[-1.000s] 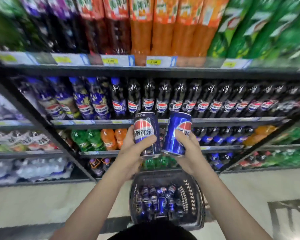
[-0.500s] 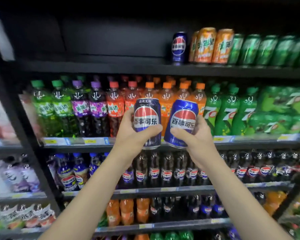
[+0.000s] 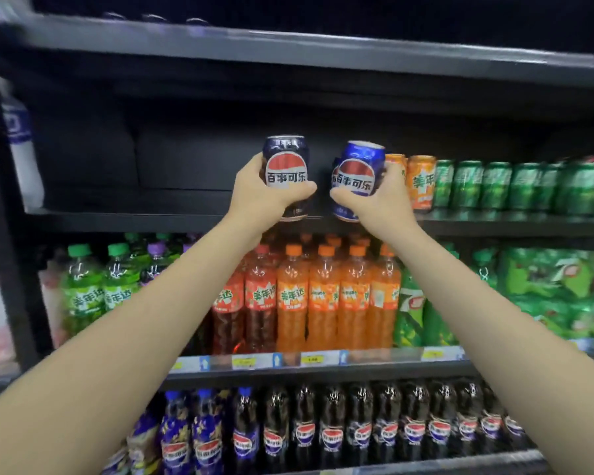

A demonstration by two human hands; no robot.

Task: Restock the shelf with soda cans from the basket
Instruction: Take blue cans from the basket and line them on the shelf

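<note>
One camera only, worn on my head. It faces forward and a little upward at the shelf [image 3: 192, 221] that carries the cans, close enough that my outstretched arms reach it. My forearms rise from the bottom corners toward the middle. The wide lens bends the shelf edges; the frame's borders blur.

Dark metal shelving [image 3: 288, 53], dimly lit above; rows of orange bottles [image 3: 323, 303], green bottles [image 3: 83, 296], yellow price tags [image 3: 312, 359] below.
</note>
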